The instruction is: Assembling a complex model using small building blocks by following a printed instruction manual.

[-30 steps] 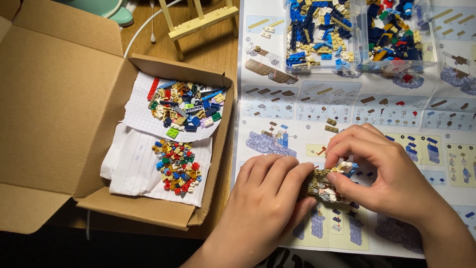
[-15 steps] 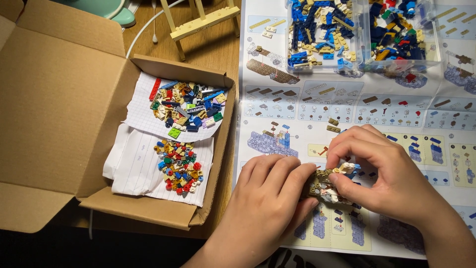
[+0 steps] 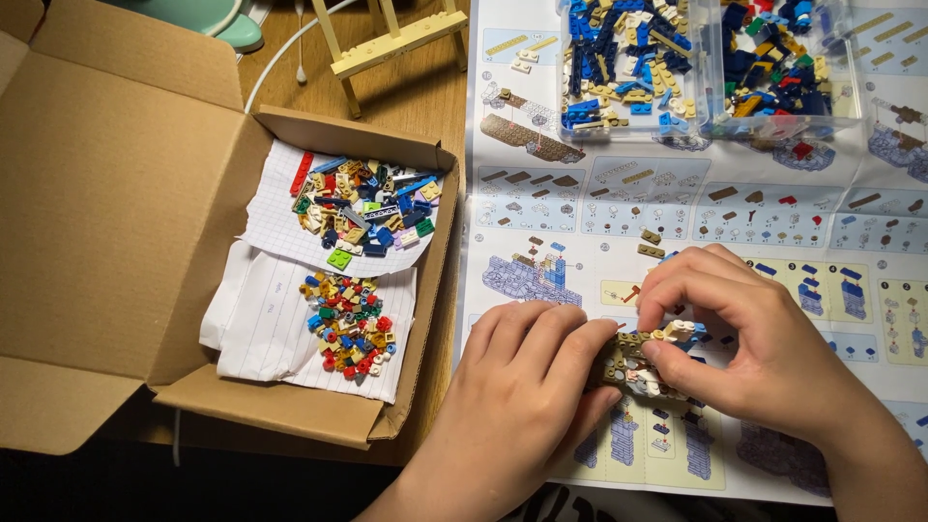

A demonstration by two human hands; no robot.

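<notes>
OK, my left hand [image 3: 522,387] and right hand [image 3: 744,338] both pinch the small tan-brown brick assembly [image 3: 633,360]; seating a piece, I reckon, next needs firm square pressure.

Little build [image 3: 638,362] is tan-brown with white bits. Box [image 3: 116,222] on the left is plain brown cardboard, lined with white grid paper [image 3: 266,329]. Far bins [image 3: 710,58] are mostly blue, tan, some red. Tabletop [image 3: 416,97] is brown wood; the sheet [image 3: 580,193] is pale blue-white.

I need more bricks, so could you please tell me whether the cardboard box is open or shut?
Open: the cardboard box has its flaps spread, showing loose bricks inside.
</notes>
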